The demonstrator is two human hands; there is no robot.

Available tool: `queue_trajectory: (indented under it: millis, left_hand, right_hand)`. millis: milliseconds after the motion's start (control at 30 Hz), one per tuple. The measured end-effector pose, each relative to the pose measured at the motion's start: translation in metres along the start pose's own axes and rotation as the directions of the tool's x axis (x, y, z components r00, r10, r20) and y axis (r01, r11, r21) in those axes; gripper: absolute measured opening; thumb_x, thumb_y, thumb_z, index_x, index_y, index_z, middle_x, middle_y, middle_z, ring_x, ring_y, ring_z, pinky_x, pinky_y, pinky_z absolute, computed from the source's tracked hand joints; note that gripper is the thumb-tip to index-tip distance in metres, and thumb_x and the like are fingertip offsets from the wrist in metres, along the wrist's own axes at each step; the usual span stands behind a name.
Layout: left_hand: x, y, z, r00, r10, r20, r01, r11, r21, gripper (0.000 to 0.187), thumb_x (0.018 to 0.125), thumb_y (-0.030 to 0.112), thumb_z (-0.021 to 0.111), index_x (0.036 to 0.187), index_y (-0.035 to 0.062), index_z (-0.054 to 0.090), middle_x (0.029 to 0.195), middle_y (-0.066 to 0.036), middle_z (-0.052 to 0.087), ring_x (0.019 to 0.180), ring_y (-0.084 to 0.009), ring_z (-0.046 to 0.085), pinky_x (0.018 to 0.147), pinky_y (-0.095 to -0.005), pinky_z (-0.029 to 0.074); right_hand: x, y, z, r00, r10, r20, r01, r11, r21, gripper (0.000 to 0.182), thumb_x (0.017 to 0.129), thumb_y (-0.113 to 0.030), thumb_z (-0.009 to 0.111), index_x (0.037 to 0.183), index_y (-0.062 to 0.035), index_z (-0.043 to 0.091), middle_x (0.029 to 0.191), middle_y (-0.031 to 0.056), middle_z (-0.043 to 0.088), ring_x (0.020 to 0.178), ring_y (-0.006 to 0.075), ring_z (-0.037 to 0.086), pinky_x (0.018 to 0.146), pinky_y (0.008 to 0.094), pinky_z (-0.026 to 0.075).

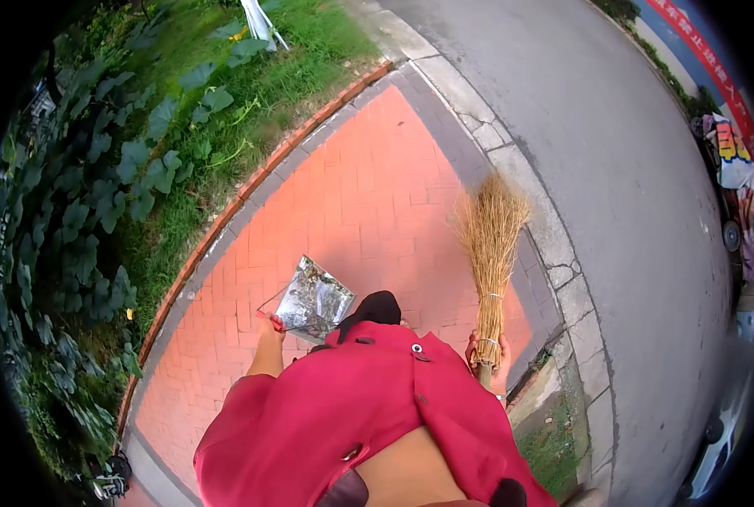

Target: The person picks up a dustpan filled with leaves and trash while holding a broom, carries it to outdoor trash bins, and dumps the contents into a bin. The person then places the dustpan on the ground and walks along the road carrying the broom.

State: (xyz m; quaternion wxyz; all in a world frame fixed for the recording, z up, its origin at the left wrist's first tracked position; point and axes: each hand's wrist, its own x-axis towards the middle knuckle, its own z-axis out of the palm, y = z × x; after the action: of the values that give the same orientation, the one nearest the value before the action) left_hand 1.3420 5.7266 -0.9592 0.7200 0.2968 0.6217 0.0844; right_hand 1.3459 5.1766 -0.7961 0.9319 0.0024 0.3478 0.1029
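Observation:
My left hand (273,322) is closed around the red grip of a thin handle. The handle runs to a shiny, flat metal dustpan (316,297) beside my dark shoe (377,309), with leaves and sky mirrored in its surface. Whether the pan touches the paving is hard to tell. On the other side, my right hand (500,362) wraps round the bound lower part of a straw broom (492,249). The bristles fan out away from me, over the edge of the brick path.
Red brick paving (368,182) lies under me. A raised brick edging (250,190) borders grass and a leafy vine (161,169) on the left. To the right are a cracked stone kerb (554,228) and a grey road (639,211). A loaded cart (736,169) stands beyond.

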Motion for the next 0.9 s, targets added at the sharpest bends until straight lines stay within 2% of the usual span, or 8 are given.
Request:
queue_trajectory:
  millis: [167,300,367,433,500,600,633,900]
  left_hand:
    - [0.008,0.001,0.123,1.000,0.020,-0.023,-0.019,0.998,0.056,0.020,0.084,0.021,0.046,0.066,0.0144,0.039,0.051,0.002,0.040,0.044,-0.0105,0.040,0.041,-0.0262,0.030]
    - [0.048,-0.007,0.227,0.994,-0.055,-0.098,0.052,0.998,-0.030,0.024,0.083,0.023,0.046,0.062,0.0154,0.038,0.047,0.003,0.039,0.038,-0.0105,0.037,0.038,-0.0269,0.029]
    - [0.054,-0.014,0.282,0.987,-0.066,-0.145,0.061,0.997,-0.036,0.025,0.083,0.023,0.047,0.061,0.0158,0.038,0.046,0.004,0.039,0.038,-0.0107,0.038,0.039,-0.0273,0.031]
    - [0.059,-0.019,0.329,0.983,-0.114,-0.144,0.116,0.993,0.007,0.025,0.083,0.024,0.048,0.061,0.0161,0.039,0.047,0.003,0.040,0.040,-0.0116,0.040,0.041,-0.0279,0.032]
    - [0.061,-0.015,0.363,0.984,-0.101,-0.145,0.104,0.994,0.017,0.024,0.084,0.023,0.048,0.063,0.0150,0.039,0.050,0.003,0.041,0.043,-0.0131,0.042,0.041,-0.0287,0.031]
    - [0.066,0.009,0.405,0.991,-0.096,-0.092,0.095,0.995,-0.015,0.023,0.084,0.022,0.047,0.064,0.0142,0.040,0.051,0.003,0.042,0.045,-0.0136,0.042,0.041,-0.0287,0.031]
    - [0.071,0.014,0.423,0.994,-0.104,-0.021,0.103,0.993,-0.060,0.022,0.084,0.021,0.047,0.065,0.0138,0.041,0.051,0.003,0.041,0.044,-0.0133,0.042,0.041,-0.0282,0.031]
    - [0.082,0.023,0.578,0.995,-0.056,-0.080,0.046,0.992,-0.120,0.018,0.083,0.020,0.050,0.068,0.0123,0.044,0.052,0.001,0.042,0.043,-0.0122,0.039,0.040,-0.0245,0.030]
  right_hand:
    - [0.100,-0.041,0.070,0.999,-0.013,-0.038,0.008,0.991,-0.136,0.043,0.082,-0.029,0.051,0.109,0.0039,0.045,0.091,0.0195,0.054,0.080,0.0275,0.056,0.070,0.0350,0.051]
    - [0.181,-0.082,0.131,0.990,0.107,-0.087,-0.125,0.962,-0.243,0.044,0.080,-0.031,0.052,0.106,0.0037,0.046,0.084,0.0185,0.056,0.073,0.0274,0.058,0.064,0.0334,0.051]
    - [0.225,-0.102,0.166,0.987,0.082,-0.136,-0.130,0.910,-0.393,0.040,0.081,-0.032,0.049,0.101,0.0023,0.048,0.081,0.0129,0.058,0.071,0.0211,0.059,0.063,0.0301,0.052]
    - [0.261,-0.127,0.209,0.980,0.105,-0.167,-0.189,0.740,-0.645,0.042,0.081,-0.034,0.049,0.099,0.0039,0.048,0.083,0.0133,0.058,0.070,0.0210,0.059,0.061,0.0302,0.052]
    - [0.289,-0.142,0.246,0.977,0.123,-0.172,-0.210,0.654,-0.727,0.042,0.080,-0.034,0.049,0.098,0.0041,0.051,0.083,0.0140,0.061,0.069,0.0211,0.061,0.060,0.0310,0.053]
    - [0.329,-0.160,0.318,0.922,0.222,-0.318,-0.380,0.360,-0.852,0.031,0.082,-0.024,0.052,0.098,0.0017,0.048,0.076,0.0138,0.061,0.067,0.0222,0.063,0.055,0.0316,0.054]
    - [0.349,-0.172,0.333,0.918,0.219,-0.330,-0.390,0.355,-0.850,0.031,0.082,-0.024,0.052,0.098,0.0017,0.048,0.076,0.0138,0.061,0.067,0.0222,0.063,0.055,0.0316,0.054]
    - [0.541,-0.263,0.430,0.865,0.241,-0.441,-0.404,-0.188,-0.895,0.027,0.071,-0.011,0.063,0.091,0.0045,0.053,0.075,0.0092,0.059,0.060,0.0173,0.059,0.054,0.0300,0.049]
